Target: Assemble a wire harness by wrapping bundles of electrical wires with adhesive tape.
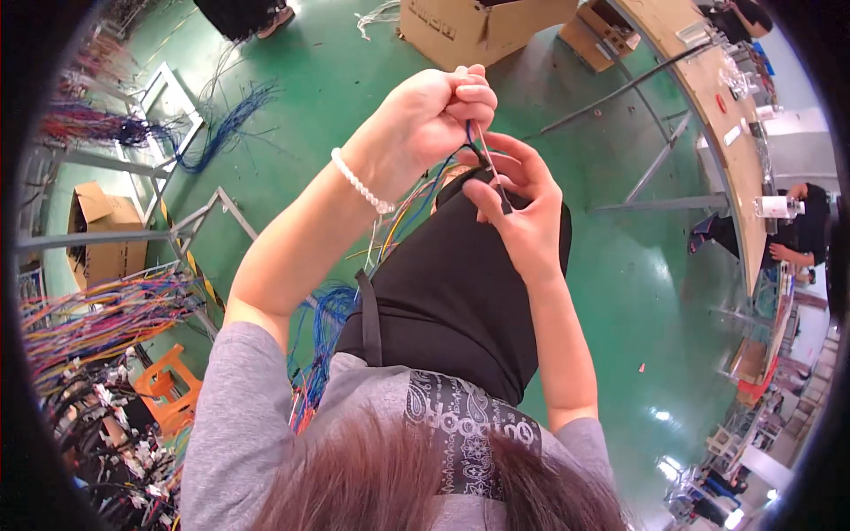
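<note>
My left hand (452,115) is closed in a fist, raised above my lap, with a beaded bracelet on its wrist. Blue wires (469,133) come out below its curled fingers. Just beneath, to the right, my right hand (527,199) curls its thumb and fingers round a thin pale strand (489,157) that runs down from the left fist into the palm. A short black piece (479,156) lies beside the strand, between the two hands; its kind is unclear. More coloured wires (414,208) hang behind the left wrist toward the floor.
Bundles of coloured wires (115,310) hang on metal frames at the left, near an orange stool (168,389). Cardboard boxes (482,31) stand ahead. A long wooden table (708,84) curves along the right, with a co-worker (801,226) beside it.
</note>
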Action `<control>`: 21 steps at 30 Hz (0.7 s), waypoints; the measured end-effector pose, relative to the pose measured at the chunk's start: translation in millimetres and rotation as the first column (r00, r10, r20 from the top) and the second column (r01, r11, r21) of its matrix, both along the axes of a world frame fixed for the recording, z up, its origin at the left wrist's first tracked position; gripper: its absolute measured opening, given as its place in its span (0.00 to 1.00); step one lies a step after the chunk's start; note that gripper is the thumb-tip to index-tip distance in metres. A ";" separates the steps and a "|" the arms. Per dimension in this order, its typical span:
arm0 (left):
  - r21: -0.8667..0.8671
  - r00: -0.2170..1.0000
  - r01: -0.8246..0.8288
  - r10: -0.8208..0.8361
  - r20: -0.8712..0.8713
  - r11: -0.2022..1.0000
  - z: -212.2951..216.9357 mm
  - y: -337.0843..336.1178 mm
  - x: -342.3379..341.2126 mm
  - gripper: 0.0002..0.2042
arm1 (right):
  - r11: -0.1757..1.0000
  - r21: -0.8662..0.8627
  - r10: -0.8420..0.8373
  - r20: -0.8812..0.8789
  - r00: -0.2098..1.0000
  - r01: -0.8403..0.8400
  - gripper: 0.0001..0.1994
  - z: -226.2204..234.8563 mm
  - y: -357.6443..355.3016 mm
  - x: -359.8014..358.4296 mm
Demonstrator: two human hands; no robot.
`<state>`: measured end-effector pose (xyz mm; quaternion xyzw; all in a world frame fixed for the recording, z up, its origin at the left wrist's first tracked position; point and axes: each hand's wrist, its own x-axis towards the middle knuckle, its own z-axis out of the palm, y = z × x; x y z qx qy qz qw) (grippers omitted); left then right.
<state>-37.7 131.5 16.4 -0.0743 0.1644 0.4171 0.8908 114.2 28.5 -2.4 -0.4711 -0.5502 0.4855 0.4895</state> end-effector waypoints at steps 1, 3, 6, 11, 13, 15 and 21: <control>0.004 1.000 -0.012 0.012 0.011 1.000 1.0 2.8 2.8 0.06 | 0.999 0.018 -0.026 -0.035 0.999 0.026 0.24 3.6 3.5 -0.4; -0.036 0.999 -0.034 0.035 0.016 0.999 -8.4 14.3 6.8 0.07 | 0.998 0.038 -0.052 -0.074 0.996 0.055 0.22 6.4 13.7 2.9; -0.077 0.999 -0.034 0.035 0.004 0.996 -13.9 40.3 23.4 0.07 | 0.954 0.257 -0.175 0.069 0.982 0.152 0.07 4.7 36.9 10.5; -0.220 0.994 0.003 0.021 0.108 0.976 -19.1 100.8 68.4 0.06 | 0.841 0.515 -0.287 0.161 0.944 0.168 0.06 -5.9 116.1 56.7; -0.146 0.992 0.100 -0.087 0.094 0.984 -46.0 142.2 92.5 0.07 | 0.901 0.353 -0.311 0.115 0.943 0.254 0.04 -5.3 153.8 77.6; -0.108 0.908 0.003 -0.048 -0.417 0.994 -44.8 184.6 135.0 0.09 | 0.924 0.136 -0.366 0.050 0.929 0.356 0.04 -1.8 209.3 103.0; 0.300 0.059 0.714 0.372 -0.926 0.633 -10.2 283.6 139.1 0.11 | 0.887 -0.221 -0.413 0.018 0.911 0.406 0.06 21.6 353.0 169.8</control>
